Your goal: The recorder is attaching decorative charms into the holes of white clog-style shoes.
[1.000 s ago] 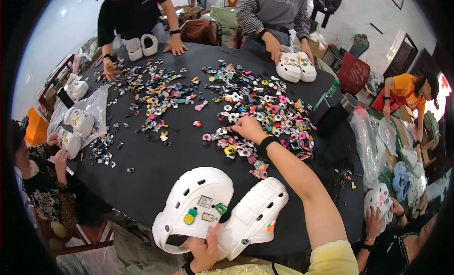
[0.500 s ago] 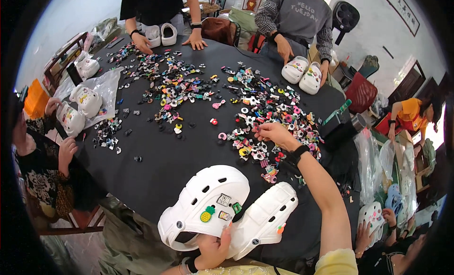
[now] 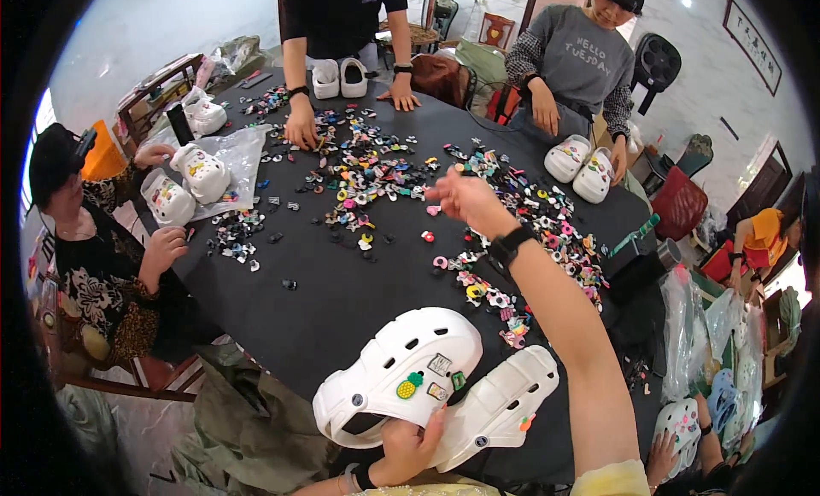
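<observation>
Pineapple clog (image 3: 395,359): white, tilted in front of me at the near side of the black table (image 3: 320,317), toe pointing away and to the right.
Left hand (image 3: 412,452): closed on the pineapple clog by its opening, my thumb at the lower edge; the other fingers are mostly hidden.
Second clog (image 3: 504,400): white, just right of the pineapple clog, an orange charm (image 3: 525,423) on its side; whether my left fingers grip it too, I cannot tell.
Right hand (image 3: 465,204): reaching well beyond the pineapple clog, fingers loosely bent; I cannot tell whether the tips pinch anything.
Pineapple charm (image 3: 410,385): yellow and green, on the pineapple clog's upper.
Charm heap (image 3: 571,253): many colours, beyond the pineapple clog and to its right, partly behind my forearm.
Co-worker's clogs (image 3: 568,159): a white pair, far beyond the pineapple clog, to its right.
</observation>
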`<state>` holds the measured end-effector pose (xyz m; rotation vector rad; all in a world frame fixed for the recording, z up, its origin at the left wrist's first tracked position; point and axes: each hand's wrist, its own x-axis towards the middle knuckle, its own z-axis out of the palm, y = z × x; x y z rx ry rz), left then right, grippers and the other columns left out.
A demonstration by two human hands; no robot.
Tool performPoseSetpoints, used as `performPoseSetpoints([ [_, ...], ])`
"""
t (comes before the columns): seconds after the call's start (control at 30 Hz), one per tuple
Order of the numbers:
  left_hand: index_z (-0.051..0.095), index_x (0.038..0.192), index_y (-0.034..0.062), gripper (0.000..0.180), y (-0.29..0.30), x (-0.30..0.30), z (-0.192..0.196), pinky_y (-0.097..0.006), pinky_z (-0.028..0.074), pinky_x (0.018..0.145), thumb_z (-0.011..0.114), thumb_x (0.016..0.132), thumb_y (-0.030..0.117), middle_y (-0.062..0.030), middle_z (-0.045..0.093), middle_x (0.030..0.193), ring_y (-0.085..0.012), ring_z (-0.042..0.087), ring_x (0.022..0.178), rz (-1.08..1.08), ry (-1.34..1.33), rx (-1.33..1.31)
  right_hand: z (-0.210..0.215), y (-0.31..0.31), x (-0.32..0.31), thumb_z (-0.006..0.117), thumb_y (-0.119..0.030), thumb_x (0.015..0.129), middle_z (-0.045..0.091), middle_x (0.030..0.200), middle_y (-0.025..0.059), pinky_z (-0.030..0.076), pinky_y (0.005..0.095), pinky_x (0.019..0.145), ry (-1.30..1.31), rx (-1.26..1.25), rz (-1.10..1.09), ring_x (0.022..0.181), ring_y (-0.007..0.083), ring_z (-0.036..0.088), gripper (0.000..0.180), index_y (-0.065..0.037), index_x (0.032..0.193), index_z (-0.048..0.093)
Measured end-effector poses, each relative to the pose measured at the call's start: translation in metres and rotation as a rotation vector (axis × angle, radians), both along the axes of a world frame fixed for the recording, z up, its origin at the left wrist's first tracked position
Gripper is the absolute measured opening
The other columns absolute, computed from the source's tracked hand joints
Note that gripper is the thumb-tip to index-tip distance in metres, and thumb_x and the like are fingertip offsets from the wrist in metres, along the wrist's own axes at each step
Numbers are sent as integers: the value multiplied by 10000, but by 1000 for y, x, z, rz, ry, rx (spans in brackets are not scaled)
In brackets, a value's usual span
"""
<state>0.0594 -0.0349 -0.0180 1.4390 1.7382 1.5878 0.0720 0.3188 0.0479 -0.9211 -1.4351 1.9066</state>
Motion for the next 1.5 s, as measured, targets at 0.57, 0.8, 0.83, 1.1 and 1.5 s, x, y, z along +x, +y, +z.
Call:
performPoseSetpoints([
  [0.57, 639, 844, -6, 119, 0, 1, -13, -294, 377, 414, 627, 767, 85, -107, 590, 592, -198, 492, 407, 18, 7, 22, 12, -92, 112, 446, -227, 910, 646, 854, 31, 416, 175, 546, -466, 313, 238, 608, 43, 535, 296, -15, 1055, 593],
  [0.8, 632, 845, -15, 121, -3, 1, -13, -304, 373, 419, 612, 777, 84, -121, 591, 608, -213, 498, 422, -4, -27, -9, 18, -133, 163, 457, -221, 916, 627, 818, 22, 426, 181, 557, -472, 328, 210, 608, 43, 526, 286, -11, 1060, 589],
  [0.83, 632, 842, -16, 121, -3, 1, -12, -306, 372, 419, 612, 778, 83, -123, 589, 608, -215, 498, 424, -2, -31, -20, 16, -141, 167, 460, -212, 915, 628, 814, 26, 435, 188, 572, -479, 349, 201, 624, 48, 534, 282, -6, 1063, 585],
  [1.1, 605, 857, -39, 170, 4, 2, -9, -299, 368, 428, 612, 800, 120, -127, 557, 581, -180, 476, 431, 10, -35, -41, 17, -175, 216, 552, -168, 849, 640, 759, 64, 455, 247, 600, -704, 603, -10, 653, 108, 574, 235, -2, 1005, 610],
  [1.5, 525, 1039, -77, 267, 25, -12, 8, -245, 436, 727, 557, 816, 66, -91, 601, 953, -130, 559, 840, -269, -686, -283, 25, -223, 171, 593, -62, 782, 575, 811, 76, 462, 284, 621, -469, 960, -113, 718, 161, 579, 146, -18, 920, 606],
])
